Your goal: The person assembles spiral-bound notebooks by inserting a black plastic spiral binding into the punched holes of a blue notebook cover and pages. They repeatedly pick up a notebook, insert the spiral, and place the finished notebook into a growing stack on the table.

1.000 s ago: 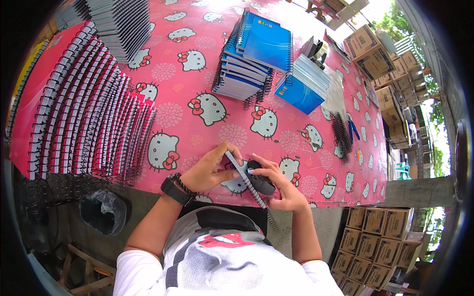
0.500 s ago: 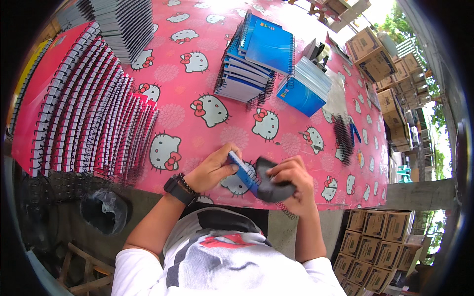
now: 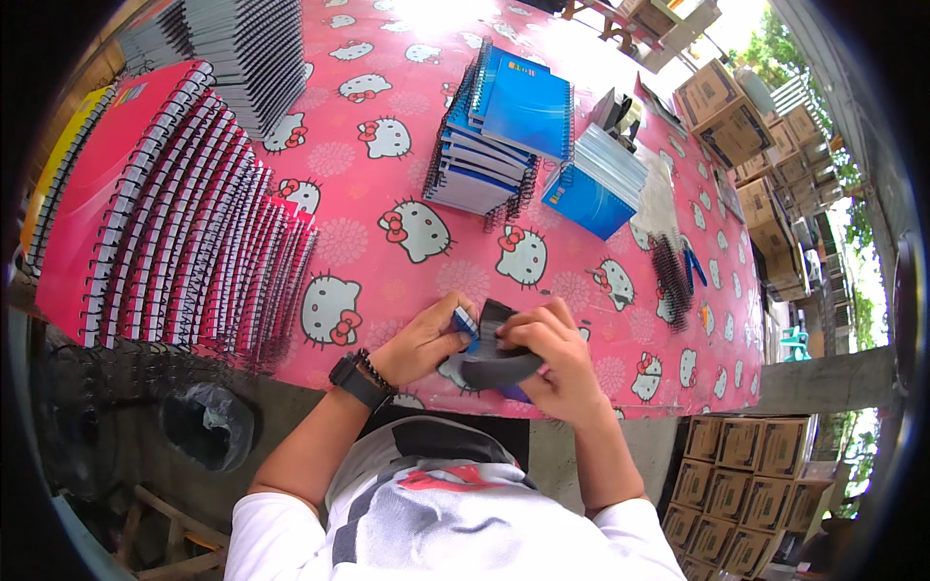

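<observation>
At the near edge of the pink table, my left hand (image 3: pixel 422 343) is closed on a small blue notebook (image 3: pixel 465 323), held up on edge. My right hand (image 3: pixel 554 360) grips a dark curved piece (image 3: pixel 500 370), smooth and black-grey, whose exact kind I cannot make out. This piece sits against the notebook and hides most of its spine side. Beyond my hands stands a stack of blue spiral notebooks (image 3: pixel 528 102), with a second blue pile (image 3: pixel 593 198) beside it, its edges showing no coils toward me.
Red spiral notebooks (image 3: pixel 126 184) stand in a long row at left, beside a yellow one (image 3: pixel 60 184) and a grey stack (image 3: pixel 247 58). Loose black coils (image 3: pixel 670 281) and a blue-handled tool (image 3: pixel 694 263) lie at right. Cartons (image 3: pixel 746 465) are stacked beyond the table; a black bag (image 3: pixel 206 426) hangs below left.
My right hand has moved the dark curved piece left and turned it, so it covers more of the notebook. A loose coil end below that hand is no longer visible.
</observation>
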Demonstrator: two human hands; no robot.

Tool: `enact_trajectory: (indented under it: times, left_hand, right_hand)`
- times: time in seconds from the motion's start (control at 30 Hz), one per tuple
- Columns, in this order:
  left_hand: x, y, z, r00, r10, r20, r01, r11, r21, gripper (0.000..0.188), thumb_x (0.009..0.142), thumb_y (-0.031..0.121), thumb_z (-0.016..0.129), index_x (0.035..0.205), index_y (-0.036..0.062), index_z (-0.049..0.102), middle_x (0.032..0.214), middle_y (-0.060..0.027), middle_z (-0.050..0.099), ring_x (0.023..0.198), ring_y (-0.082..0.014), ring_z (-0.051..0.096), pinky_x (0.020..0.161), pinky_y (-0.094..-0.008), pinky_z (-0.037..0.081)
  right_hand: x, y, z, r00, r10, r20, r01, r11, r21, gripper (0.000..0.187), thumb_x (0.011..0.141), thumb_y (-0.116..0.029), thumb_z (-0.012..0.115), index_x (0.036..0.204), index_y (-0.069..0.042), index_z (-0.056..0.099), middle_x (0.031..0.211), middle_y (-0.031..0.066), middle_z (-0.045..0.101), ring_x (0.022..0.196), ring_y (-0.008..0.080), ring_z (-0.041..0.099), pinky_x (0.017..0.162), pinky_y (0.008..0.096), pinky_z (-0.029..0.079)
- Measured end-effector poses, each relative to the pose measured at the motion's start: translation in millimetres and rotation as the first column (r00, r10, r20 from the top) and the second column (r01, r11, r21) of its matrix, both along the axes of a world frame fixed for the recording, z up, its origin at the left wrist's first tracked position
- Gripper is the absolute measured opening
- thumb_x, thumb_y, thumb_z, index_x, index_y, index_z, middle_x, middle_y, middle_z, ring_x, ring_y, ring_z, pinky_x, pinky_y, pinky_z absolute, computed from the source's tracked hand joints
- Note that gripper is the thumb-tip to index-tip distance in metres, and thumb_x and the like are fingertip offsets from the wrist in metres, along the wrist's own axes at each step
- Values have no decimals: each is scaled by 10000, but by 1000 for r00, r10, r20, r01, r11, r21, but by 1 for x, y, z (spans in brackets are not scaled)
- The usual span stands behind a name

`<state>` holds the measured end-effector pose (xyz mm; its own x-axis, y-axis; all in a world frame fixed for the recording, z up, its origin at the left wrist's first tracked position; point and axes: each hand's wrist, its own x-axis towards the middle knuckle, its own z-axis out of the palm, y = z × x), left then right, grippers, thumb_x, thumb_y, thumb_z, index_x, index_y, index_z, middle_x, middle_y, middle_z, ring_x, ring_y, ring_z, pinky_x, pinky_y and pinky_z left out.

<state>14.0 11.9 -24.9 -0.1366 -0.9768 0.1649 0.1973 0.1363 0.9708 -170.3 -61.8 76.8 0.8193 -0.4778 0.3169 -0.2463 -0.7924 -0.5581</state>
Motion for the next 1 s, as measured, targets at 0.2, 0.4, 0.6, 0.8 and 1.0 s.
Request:
enact_trajectory:
  times: [0.2, 0.4, 0.6, 0.8, 1.0]
  left_hand:
    - [-3, -1, -2, 1000, -15, -19, 15, 1000, 2, 249, 901, 77, 551, 1124, 71, 441, 998, -20, 468, 921, -111, 483, 796, -260, 417]
    - [-15, -8, 34, 956, 134, 262, -97, 984, -149, 187, 860, 58, 645, 1017, 43, 543, 937, -47, 556, 920, -113, 537, 794, -257, 439]
    - [-31, -12, 60, 927, 297, 227, -249, 944, -216, 190, 753, 44, 746, 895, 33, 620, 811, -43, 630, 732, -118, 599, 648, -256, 476]
    - [-31, -11, 64, 924, 317, 212, -281, 942, -182, 181, 735, 45, 756, 857, 25, 624, 806, -52, 657, 726, -112, 619, 644, -255, 492]
    - [-30, -12, 78, 909, 331, 254, -270, 930, -248, 210, 702, 39, 773, 844, 27, 619, 807, -61, 668, 729, -110, 628, 647, -254, 500]
  right_hand:
    - [-35, -40, -38, 908, -409, -93, 349, 860, -372, 419, 574, 53, 609, 974, -70, 585, 1020, 86, 595, 1013, 314, 513, 904, 427, 361]
    - [-24, 4, 5, 955, -266, 133, 243, 956, 167, 391, 694, 9, 685, 1074, -50, 620, 1086, 110, 615, 1021, 252, 564, 851, 351, 439]
    - [-18, 18, 3, 921, -302, 245, 239, 936, 258, 292, 760, -47, 726, 1034, -19, 630, 915, 112, 628, 790, 252, 608, 665, 318, 493]
    - [-14, 20, 1, 899, -269, 346, 213, 958, 194, 270, 736, -72, 756, 957, -14, 612, 814, 104, 590, 763, 257, 582, 653, 317, 479]
    - [-15, 11, 3, 902, -180, 393, 153, 983, 100, 291, 730, -126, 783, 929, -13, 602, 861, 114, 591, 758, 248, 575, 646, 316, 473]
